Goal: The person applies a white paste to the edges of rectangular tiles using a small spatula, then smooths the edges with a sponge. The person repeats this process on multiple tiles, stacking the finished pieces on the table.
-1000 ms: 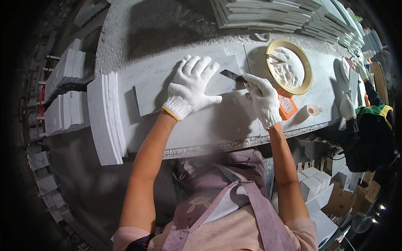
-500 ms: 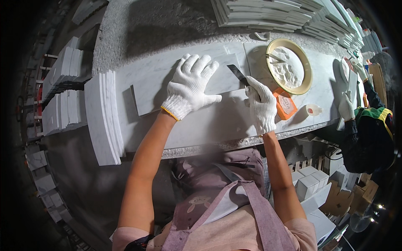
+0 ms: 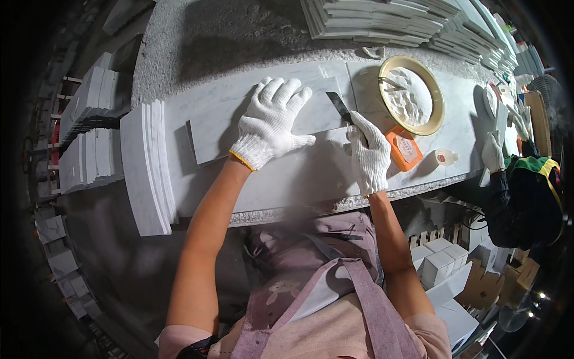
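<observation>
My left hand (image 3: 272, 122), in a white knit glove, lies flat with fingers spread on a pale marble tile (image 3: 221, 136). The tile rests on a larger marble slab (image 3: 269, 191). Gloved too, my right hand (image 3: 369, 152) is closed round a dark flat-bladed scraper (image 3: 339, 106). Its blade points up and left, over or at the tile's right end; I cannot tell whether it touches. Just right of that hand sits an orange box (image 3: 403, 148), with a cream bowl (image 3: 439, 113) of white powder behind it and a small pale bottle (image 3: 446, 157) beside it.
Upright tiles (image 3: 149, 167) stand at the slab's left end. Tile stacks (image 3: 382, 21) line the back of the rough worktop (image 3: 161, 66). At far right a co-worker's gloved hand (image 3: 493, 152) is by another piece. Small white boxes (image 3: 439, 266) are below right.
My right hand has shifted slightly left with the scraper. My left hand stays on the tile. The co-worker's hands have moved a little.
</observation>
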`<action>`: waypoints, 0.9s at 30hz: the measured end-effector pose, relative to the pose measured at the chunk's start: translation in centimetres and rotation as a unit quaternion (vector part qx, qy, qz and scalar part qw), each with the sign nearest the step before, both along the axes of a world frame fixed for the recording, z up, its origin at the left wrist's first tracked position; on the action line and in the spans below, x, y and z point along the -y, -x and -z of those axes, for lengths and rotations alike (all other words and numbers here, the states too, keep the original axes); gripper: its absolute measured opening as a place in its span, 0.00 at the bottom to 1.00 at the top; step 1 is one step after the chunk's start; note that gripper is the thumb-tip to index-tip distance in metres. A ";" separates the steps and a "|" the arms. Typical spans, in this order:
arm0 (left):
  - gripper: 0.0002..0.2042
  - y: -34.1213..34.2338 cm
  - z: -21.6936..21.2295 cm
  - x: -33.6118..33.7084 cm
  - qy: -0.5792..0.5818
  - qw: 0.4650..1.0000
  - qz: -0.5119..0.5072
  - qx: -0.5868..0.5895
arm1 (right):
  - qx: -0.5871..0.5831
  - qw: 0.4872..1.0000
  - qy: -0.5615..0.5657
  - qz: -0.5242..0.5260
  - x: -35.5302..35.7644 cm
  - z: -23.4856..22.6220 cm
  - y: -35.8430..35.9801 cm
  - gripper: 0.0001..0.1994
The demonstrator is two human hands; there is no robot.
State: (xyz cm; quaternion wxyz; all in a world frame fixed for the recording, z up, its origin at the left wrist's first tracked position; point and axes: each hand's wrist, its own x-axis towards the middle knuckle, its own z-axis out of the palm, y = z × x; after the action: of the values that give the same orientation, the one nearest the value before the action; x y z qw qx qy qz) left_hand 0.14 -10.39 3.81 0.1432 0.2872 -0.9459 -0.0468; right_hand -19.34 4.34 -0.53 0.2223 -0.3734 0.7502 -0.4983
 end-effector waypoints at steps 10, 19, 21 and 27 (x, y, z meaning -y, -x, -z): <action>0.45 0.2 -0.1 0.1 0.004 1.000 0.000 0.012 | -0.058 0.996 -0.013 -0.073 -2.0 -3.1 -3.8 0.19; 0.46 0.3 -0.5 -0.2 -0.016 0.999 -0.015 0.031 | -0.064 0.996 0.017 -0.065 0.5 -2.0 1.9 0.15; 0.45 0.2 -0.5 -0.2 -0.009 1.000 -0.013 0.020 | -0.099 0.990 0.040 -0.089 0.8 -1.2 2.3 0.15; 0.48 0.2 -0.1 0.0 -0.020 0.999 -0.016 0.035 | -0.066 0.993 0.039 -0.094 1.2 -1.9 2.2 0.15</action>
State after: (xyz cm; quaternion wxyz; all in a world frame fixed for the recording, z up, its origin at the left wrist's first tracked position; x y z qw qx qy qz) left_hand -0.08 -10.43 3.95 0.1051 0.3066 -0.9445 -0.0532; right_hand -21.55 3.09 1.37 0.2033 -0.4830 0.7050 -0.4778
